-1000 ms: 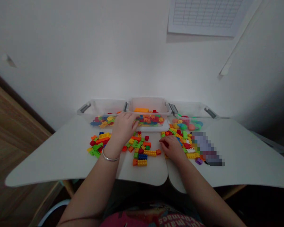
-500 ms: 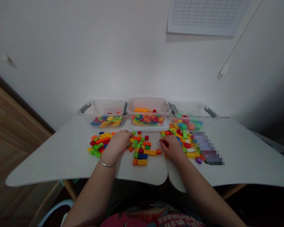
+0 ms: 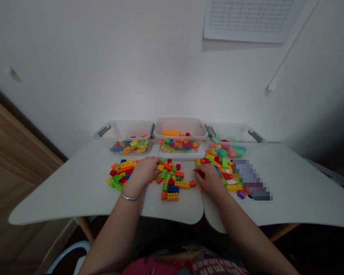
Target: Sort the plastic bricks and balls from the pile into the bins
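Note:
My left hand [image 3: 145,172] reaches over the inner side of the left brick pile [image 3: 119,175], its fingers pinched at a small yellow toy brick [image 3: 159,167]. Beside those fingertips lies the middle cluster of toy bricks, among them a green brick [image 3: 164,173], a blue brick [image 3: 173,189] and a long yellow brick [image 3: 182,185]. At the inner edge of the right brick pile [image 3: 224,163] rests my right hand [image 3: 208,176]. Its fingers are loosely curled, the thumb a little apart, and nothing shows between them. The palm hides some bricks beneath.
Along the wall stand three clear bins: a left bin [image 3: 132,130] and a middle bin [image 3: 180,128] of bricks, and a right bin [image 3: 231,131] with rounded colourful toys. A pixelated flat object [image 3: 250,179] lies right of the bricks. The white tabletop [image 3: 172,212] has a seam.
My left fingers have shifted slightly, and a yellow brick now shows at their tips. An orange brick near them has turned a little. My right hand stays in place.

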The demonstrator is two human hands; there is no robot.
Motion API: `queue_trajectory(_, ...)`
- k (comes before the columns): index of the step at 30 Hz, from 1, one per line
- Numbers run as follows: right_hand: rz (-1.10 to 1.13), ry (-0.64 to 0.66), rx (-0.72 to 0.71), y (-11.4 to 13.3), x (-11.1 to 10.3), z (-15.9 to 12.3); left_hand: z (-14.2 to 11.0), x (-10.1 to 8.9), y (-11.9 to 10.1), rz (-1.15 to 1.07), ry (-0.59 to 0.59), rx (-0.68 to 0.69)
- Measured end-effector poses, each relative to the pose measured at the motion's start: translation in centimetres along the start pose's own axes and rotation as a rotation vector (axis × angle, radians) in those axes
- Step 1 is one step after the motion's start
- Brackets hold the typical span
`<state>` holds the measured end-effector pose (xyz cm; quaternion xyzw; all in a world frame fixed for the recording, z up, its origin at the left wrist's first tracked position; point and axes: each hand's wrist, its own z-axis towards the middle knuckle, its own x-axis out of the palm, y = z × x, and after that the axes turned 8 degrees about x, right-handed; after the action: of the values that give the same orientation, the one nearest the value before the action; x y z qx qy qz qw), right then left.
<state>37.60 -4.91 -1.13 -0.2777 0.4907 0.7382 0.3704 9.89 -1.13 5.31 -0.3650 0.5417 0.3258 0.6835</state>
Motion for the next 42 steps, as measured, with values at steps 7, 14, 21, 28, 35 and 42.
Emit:
queue_trajectory(7,0.001,-0.004,-0.006,-0.1,0.1,0.0,0.2,0.7,0.7,-0.125,-0.125,-0.003)
queue_trajectory(14,0.006,-0.005,-0.004,0.0,0.1,0.0,0.9,0.6,0.4,-0.437,-0.362,0.049)
queue_trajectory(21,0.015,-0.007,0.0,0.2,-0.1,0.0,2.3,-0.4,-1.1,-0.468,-0.824,0.093)
queue_trajectory(28,0.01,-0.002,0.001,0.3,-0.2,0.0,5.1,-1.8,-1.2,-0.317,-0.952,-0.196)
queue_trajectory(35,0.006,0.002,-0.004,0.2,-0.1,-0.1,6.8,-2.7,-1.0,-0.224,-0.736,-0.313)
queue_trajectory(42,-0.011,-0.004,-0.019,0.1,0.0,-0.1,7.1,-2.7,-1.0,-0.199,-0.609,-0.303)
